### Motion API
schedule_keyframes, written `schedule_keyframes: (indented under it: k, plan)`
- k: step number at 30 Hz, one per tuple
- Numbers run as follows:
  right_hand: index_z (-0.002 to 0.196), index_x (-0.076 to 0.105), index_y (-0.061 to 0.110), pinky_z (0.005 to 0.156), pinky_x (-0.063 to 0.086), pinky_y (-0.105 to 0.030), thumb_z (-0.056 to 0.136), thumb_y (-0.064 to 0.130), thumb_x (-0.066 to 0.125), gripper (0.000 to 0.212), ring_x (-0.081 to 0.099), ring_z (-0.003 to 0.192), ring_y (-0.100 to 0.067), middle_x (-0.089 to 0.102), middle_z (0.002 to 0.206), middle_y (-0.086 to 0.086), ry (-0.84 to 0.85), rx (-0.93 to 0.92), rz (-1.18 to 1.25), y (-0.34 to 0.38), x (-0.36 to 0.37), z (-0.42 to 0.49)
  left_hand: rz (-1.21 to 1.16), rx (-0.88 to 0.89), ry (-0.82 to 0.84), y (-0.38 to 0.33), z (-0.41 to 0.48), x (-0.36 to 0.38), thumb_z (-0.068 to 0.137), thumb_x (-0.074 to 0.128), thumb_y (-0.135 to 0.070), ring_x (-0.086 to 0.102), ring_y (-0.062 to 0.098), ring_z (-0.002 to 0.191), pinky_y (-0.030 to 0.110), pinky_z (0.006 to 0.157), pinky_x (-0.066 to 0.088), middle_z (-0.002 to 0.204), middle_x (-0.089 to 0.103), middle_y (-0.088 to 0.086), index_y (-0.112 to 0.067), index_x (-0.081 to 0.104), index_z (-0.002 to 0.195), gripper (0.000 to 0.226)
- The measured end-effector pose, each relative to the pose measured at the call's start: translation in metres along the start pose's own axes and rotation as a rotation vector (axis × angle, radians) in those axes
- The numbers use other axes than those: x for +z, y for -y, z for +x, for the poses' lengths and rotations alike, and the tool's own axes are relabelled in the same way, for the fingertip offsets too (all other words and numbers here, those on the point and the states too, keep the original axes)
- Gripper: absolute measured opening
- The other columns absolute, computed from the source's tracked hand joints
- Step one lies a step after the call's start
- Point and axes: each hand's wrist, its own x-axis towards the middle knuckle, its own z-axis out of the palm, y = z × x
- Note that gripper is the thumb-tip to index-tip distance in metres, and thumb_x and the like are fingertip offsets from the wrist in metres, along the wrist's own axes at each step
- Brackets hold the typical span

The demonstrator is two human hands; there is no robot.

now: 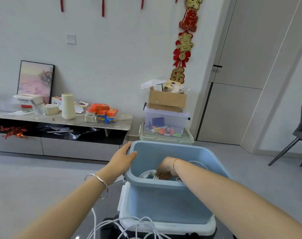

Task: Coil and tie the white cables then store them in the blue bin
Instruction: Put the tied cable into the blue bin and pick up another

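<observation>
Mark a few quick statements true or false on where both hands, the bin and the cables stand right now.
1. The left hand grips the rim of the blue bin. True.
2. The right hand hovers outside the bin. False: it reaches down inside it.
3. White cables lie inside the bin by the right hand. True.
4. Every cable is already stored. False: loose cables lie outside, in front of the bin.

The blue bin (pixel 164 200) is matt plastic, the cables (pixel 147 173) smooth.
</observation>
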Motion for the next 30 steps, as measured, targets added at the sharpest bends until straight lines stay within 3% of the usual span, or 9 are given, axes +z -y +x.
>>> schedule_keyframes:
  k: [3,7,10,13,16,18,20,23,30]
  plan:
    - [0.069,0.048,0.010,0.058,0.047,-0.020,0.096,0.005,0.046,0.028,0.048,0.064,-0.012,0.049,0.072,-0.005,0.042,0.030,-0.085,-0.003,0.006,0.006,-0.049,-0.001,-0.020,0.003,0.003,0.001,0.100,0.044,-0.015,0.048,0.014,0.100,0.024,0.079,0.038,0.130,0.051,0.003,-0.017,0.036,0.143,0.044]
    - [0.084,0.061,0.004,0.065,0.050,-0.022,0.091,0.000,0.053,0.012,0.054,0.064,-0.015,0.054,0.073,-0.006,-0.006,-0.058,0.195,-0.008,-0.003,-0.008,-0.118,-0.005,-0.040,0.003,-0.001,0.001,0.098,0.049,-0.021,0.050,0.013,0.100,0.023,0.078,0.039,0.133,0.051,0.003,-0.016,0.038,0.143,0.047]
    - [0.113,0.060,0.004,0.081,0.053,-0.024,0.089,0.005,0.062,0.024,0.063,0.096,-0.023,0.064,0.098,-0.008,0.043,-0.260,0.454,-0.004,-0.019,-0.048,-0.215,0.003,-0.065,0.002,-0.011,0.000,0.095,0.056,-0.025,0.054,0.012,0.098,0.020,0.074,0.043,0.122,0.054,-0.002,-0.013,0.045,0.138,0.047]
    - [0.106,0.062,0.007,0.087,0.054,-0.026,0.087,0.006,0.064,0.019,0.066,0.097,-0.020,0.067,0.112,-0.013,0.132,-0.394,0.671,-0.003,-0.035,-0.097,-0.247,0.023,-0.075,0.000,-0.027,-0.002,0.091,0.062,-0.022,0.060,0.008,0.092,0.014,0.072,0.051,0.118,0.057,-0.004,-0.015,0.052,0.128,0.038]
    - [0.103,0.064,0.006,0.084,0.056,-0.025,0.086,0.003,0.063,0.017,0.069,0.092,-0.019,0.069,0.110,-0.012,0.168,-0.456,0.774,-0.008,-0.037,-0.141,-0.150,0.039,-0.053,0.000,-0.044,-0.006,0.085,0.070,-0.028,0.052,0.016,0.123,0.026,0.099,0.046,0.137,0.052,-0.001,-0.012,0.046,0.139,0.061]
    - [0.104,0.063,0.005,0.082,0.056,-0.025,0.086,0.002,0.062,0.018,0.070,0.090,-0.018,0.070,0.107,-0.011,0.189,-0.481,0.808,-0.015,-0.032,-0.167,-0.100,0.069,-0.036,-0.003,-0.060,-0.007,0.083,0.072,-0.029,0.046,0.013,0.127,0.015,0.095,0.042,0.141,0.047,-0.003,-0.013,0.042,0.141,0.067]
    - [0.106,0.062,0.005,0.081,0.057,-0.024,0.087,0.002,0.061,0.020,0.069,0.090,-0.018,0.070,0.108,-0.011,0.182,-0.495,0.824,-0.027,-0.020,-0.191,-0.054,0.104,-0.042,-0.007,-0.082,-0.007,0.083,0.072,-0.029,0.046,0.012,0.126,0.011,0.091,0.038,0.140,0.047,-0.003,-0.013,0.043,0.141,0.067]
    - [0.108,0.063,0.007,0.083,0.056,-0.025,0.086,0.005,0.064,0.022,0.068,0.094,-0.020,0.069,0.112,-0.012,0.166,-0.475,0.783,-0.054,0.002,-0.211,0.011,0.160,-0.063,-0.005,-0.114,-0.005,0.083,0.072,-0.030,0.043,0.013,0.130,0.018,0.098,0.031,0.140,0.048,-0.001,-0.016,0.045,0.139,0.064]
    - [0.101,0.066,0.013,0.074,0.053,-0.019,0.082,0.011,0.072,0.020,0.066,0.086,-0.010,0.071,0.102,-0.006,0.014,-0.340,0.381,-0.137,0.066,-0.229,0.236,0.236,0.037,0.032,-0.196,0.016,0.084,0.069,-0.040,0.046,0.006,0.122,0.024,0.103,0.036,0.127,0.046,-0.019,-0.029,0.050,0.130,0.052]
